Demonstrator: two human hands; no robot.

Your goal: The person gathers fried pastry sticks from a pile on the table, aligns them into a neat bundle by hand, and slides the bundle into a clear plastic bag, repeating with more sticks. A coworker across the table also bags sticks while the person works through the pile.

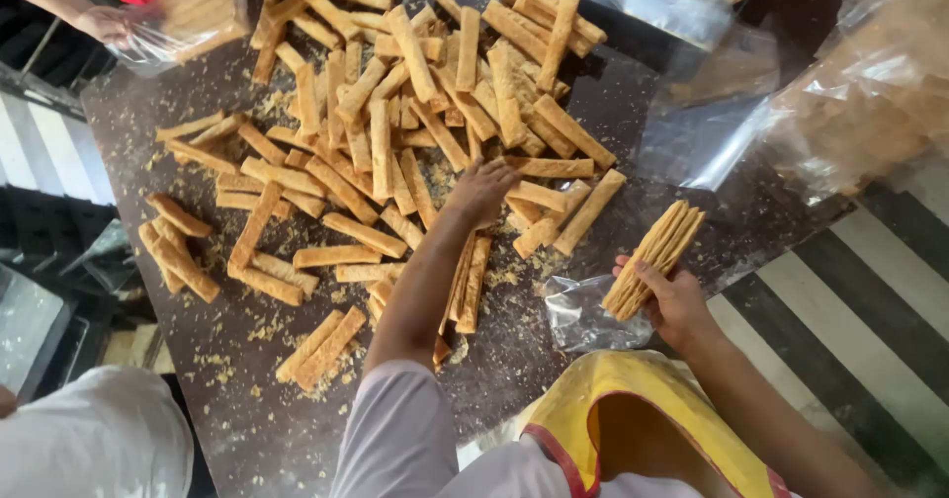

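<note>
Many long golden-brown pastry sticks (395, 132) lie heaped on a dark brown tabletop (188, 103) strewn with crumbs. My left hand (481, 190) reaches into the near edge of the heap, fingers spread and touching the sticks. My right hand (672, 300) grips a neat stack of the same sticks (654, 256), held tilted above the table's near right corner. A small clear plastic bag (583, 315) lies crumpled just left of that hand.
Another person's hand (104, 24) at the top left holds a clear bag filled with sticks (193, 14). Clear plastic bags (712, 132) and filled packets (860, 113) lie at the right. A white-clothed person (94, 439) stands at the lower left. Striped flooring (850, 300) runs at the right.
</note>
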